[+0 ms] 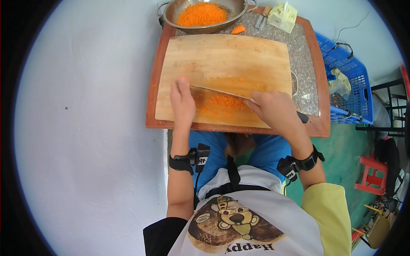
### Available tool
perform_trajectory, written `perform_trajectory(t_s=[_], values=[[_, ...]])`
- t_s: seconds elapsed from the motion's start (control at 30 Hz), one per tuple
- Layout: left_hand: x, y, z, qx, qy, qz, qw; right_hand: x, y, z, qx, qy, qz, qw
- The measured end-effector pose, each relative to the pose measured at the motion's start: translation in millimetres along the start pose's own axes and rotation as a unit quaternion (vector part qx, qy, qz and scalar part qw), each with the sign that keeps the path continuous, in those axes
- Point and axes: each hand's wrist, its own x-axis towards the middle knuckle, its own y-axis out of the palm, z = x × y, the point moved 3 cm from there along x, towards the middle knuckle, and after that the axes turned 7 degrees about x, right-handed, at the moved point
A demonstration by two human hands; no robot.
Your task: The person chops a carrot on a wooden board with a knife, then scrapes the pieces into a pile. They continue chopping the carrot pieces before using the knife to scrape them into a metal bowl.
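Observation:
A wooden cutting board (226,59) lies on the table. My right hand (273,109) is wrapped round the handle end of a knife (218,91), whose blade stretches left across the board. The thumb and fingers of my left hand (183,100) close on the far end of the blade. Just below the blade, on the near half of the board, lies finely chopped carrot (226,101), with a few bits above it. The knife handle is mostly hidden in my right hand.
A metal pan (168,21) with chopped carrot stands at the back left. Near it are a carrot piece (238,29), a grater-like tool (260,22) and a tissue pack (282,18). A blue basket (358,72) and red stool (372,175) are right, a wall left.

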Motion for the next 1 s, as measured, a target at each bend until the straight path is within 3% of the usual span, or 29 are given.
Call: perform_trajectory(t_s=[0.27, 0.47, 0.7, 0.83, 1.0], values=[[11, -17, -2, -0.038, -0.021, 0.017, 0.999, 12, 11, 7, 0.033, -0.016, -0.040, 0.999], [-2, -2, -3, 0.015, -0.018, 0.031, 0.999, -7, -1, 1, 0.046, -0.013, -0.025, 0.999], [7, -12, 7, 0.008, 0.005, 0.002, 1.000, 3, 9, 9, 0.043, 0.001, -0.034, 0.999], [4, -14, -13, 0.002, -0.043, 0.029, 0.999, 3, -5, 11, 0.041, 0.011, 0.015, 0.999], [-5, -6, -11, 0.020, -0.029, 0.023, 0.999, -9, -10, 9, 0.039, 0.029, 0.036, 0.998]])
